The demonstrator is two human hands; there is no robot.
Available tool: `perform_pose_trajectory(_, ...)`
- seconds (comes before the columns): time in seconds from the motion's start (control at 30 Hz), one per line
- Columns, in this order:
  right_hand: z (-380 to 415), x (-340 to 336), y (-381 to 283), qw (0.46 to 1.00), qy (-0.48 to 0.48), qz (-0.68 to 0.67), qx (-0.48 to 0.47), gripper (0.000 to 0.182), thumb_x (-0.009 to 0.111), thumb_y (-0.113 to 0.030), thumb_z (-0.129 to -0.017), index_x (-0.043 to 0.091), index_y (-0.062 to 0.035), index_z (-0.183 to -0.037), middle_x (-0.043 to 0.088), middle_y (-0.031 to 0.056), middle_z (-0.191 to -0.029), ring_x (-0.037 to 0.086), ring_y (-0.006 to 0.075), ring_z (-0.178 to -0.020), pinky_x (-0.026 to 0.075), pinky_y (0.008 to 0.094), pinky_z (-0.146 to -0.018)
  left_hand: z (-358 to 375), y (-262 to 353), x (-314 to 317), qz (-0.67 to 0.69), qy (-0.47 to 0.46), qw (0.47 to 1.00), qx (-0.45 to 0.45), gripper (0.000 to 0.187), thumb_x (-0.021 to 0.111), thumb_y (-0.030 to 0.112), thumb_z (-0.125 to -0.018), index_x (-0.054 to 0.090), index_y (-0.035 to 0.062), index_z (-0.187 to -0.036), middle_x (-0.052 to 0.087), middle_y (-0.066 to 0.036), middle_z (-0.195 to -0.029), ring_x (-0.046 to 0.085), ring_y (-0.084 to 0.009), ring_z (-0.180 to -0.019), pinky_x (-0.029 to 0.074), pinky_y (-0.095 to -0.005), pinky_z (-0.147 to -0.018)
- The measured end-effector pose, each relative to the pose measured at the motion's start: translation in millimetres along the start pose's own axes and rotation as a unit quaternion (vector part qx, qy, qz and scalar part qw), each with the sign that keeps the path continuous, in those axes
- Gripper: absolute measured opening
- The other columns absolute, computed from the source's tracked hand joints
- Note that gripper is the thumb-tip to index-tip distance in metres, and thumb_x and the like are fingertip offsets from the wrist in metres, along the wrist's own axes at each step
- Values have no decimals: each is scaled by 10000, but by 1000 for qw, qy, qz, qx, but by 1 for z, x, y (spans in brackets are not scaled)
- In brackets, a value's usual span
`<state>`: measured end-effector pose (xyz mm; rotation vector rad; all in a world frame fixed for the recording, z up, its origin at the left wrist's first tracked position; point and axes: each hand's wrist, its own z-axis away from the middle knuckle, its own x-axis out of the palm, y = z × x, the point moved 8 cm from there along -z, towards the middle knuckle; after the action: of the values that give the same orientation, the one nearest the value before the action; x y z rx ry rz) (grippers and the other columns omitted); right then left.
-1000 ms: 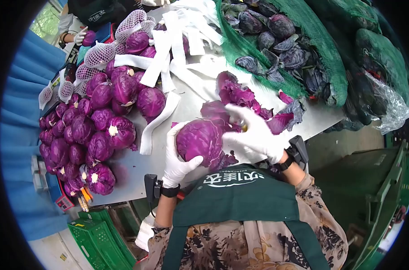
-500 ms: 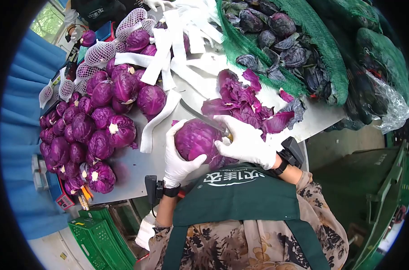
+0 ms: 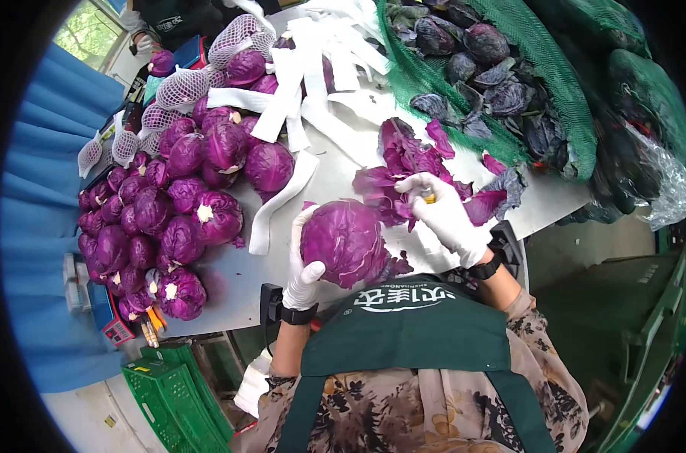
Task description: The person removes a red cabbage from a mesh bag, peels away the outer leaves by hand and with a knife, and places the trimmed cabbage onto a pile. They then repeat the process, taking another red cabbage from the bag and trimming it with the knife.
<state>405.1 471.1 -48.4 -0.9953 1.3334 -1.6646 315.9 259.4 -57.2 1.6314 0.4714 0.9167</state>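
Observation:
A whole red cabbage [image 3: 345, 241] is gripped by my gloved left hand [image 3: 303, 283], whose fingers and thumb wrap its left side. My gloved right hand [image 3: 454, 226] is apart from the cabbage, to its upper right. It is closed around a knife, of which the yellow handle [image 3: 430, 198] shows between the fingers; the blade cannot be made out now. Loose purple cabbage leaves [image 3: 407, 155] lie just beyond the right hand. Small leaf scraps [image 3: 398, 264] are between the cabbage and my apron.
Many red cabbages [image 3: 152, 211] are piled on the left of the metal table [image 3: 229, 291]. White foam net sleeves [image 3: 290, 94] lie toward the back. A green mesh bag [image 3: 565, 98] of dark cabbages stands at the right. Another person [image 3: 177, 23] is at the far left.
My right hand with the knife has lifted off the cabbage and moved up and right. The cabbage now shows more of its face in my left hand. The whole view has shifted slightly.

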Motion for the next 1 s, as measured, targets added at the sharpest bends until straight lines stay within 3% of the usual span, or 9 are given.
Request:
perform_pose_trajectory(0.2, 18, 40, -63, 949, -84, 264, -152, 574, 740, -365, -773, 570, -50, -1222, 618, 117, -1040, 640, 214, -889, 523, 342, -776, -4, 13, 5, -47, -37, 998, 0, 1042, 831, 501, -598, 340, 7, -1373, 448, -133, -1311, 456, -245, -1236, 352, -384, -1067)
perform_pose_trajectory(0.33, 22, 55, -72, 921, -139, 357, -69, 581, 701, -278, -734, 549, -106, -1268, 597, 135, -1024, 642, 261, -920, 511, 350, -767, -3, 21, 9, -98, -56, 993, 20, 1031, 862, 416, -593, 333, -1, -1373, 448, -131, -1306, 451, -239, -1239, 350, -380, -1067)
perform_pose_trajectory(0.6, 24, 55, -65, 884, -59, 412, -212, 391, 618, -116, -751, 584, -20, -1129, 610, 133, -873, 634, 319, -739, 524, 368, -665, -5, 24, 10, -163, -85, 982, 33, 996, 861, 358, -580, 352, 2, -1360, 453, -148, -1339, 456, -249, -1240, 346, -388, -1073)
perform_pose_trajectory(0.63, 23, 52, -60, 885, -56, 412, -212, 391, 618, -116, -751, 584, -20, -1129, 610, 133, -873, 634, 319, -739, 524, 368, -665, -5, 26, 11, -182, -98, 978, 33, 986, 859, 350, -579, 360, 7, -1357, 454, -149, -1345, 458, -254, -1240, 347, -391, -1073)
perform_pose_trajectory(0.7, 15, 43, -54, 915, -60, 366, -161, 396, 588, -7, -748, 586, -30, -1144, 590, 102, -804, 613, 158, -666, 499, 276, -627, -4, 23, 14, -163, -107, 980, 33, 978, 858, 342, -578, 365, 12, -1356, 456, -149, -1346, 459, -259, -1243, 346, -392, -1075)
perform_pose_trajectory(0.73, 13, 38, -40, 963, -99, 251, -8, 334, 614, -32, -793, 596, -22, -1127, 577, 48, -762, 544, 77, -646, 466, 246, -609, -3, 22, 15, -144, -114, 982, 33, 971, 857, 335, -577, 370, 17, -1355, 457, -150, -1347, 460, -264, -1246, 346, -393, -1076)
perform_pose_trajectory(0.83, 17, 39, -37, 983, -129, 113, 65, 294, 639, -72, -837, 601, -24, -1124, 586, 6, -772, 531, 63, -655, 458, 242, -618, -5, 25, 18, -152, -117, 981, 40, 967, 856, 307, -570, 371, 25, -1357, 455, -158, -1355, 463, -268, -1251, 346, -392, -1080)
perform_pose_trajectory(0.9, 13, 37, -43, 973, -134, 188, 11, 270, 648, -95, -857, 596, -21, -1111, 587, -11, -790, 546, 73, -673, 460, 247, -628, -5, 31, 22, -183, -138, 972, 48, 964, 860, 289, -560, 378, 25, -1352, 459, -164, -1356, 463, -268, -1255, 348, -391, -1079)
perform_pose_trajectory(1.0, 18, 37, -40, 965, -184, 165, 85, 286, 641, -149, -826, 588, -14, -1073, 611, 34, -810, 576, 96, -727, 471, 270, -661, -3, 42, 30, -242, -171, 953, 62, 956, 866, 258, -541, 392, 23, -1338, 469, -172, -1353, 465, -267, -1261, 352, -388, -1078)
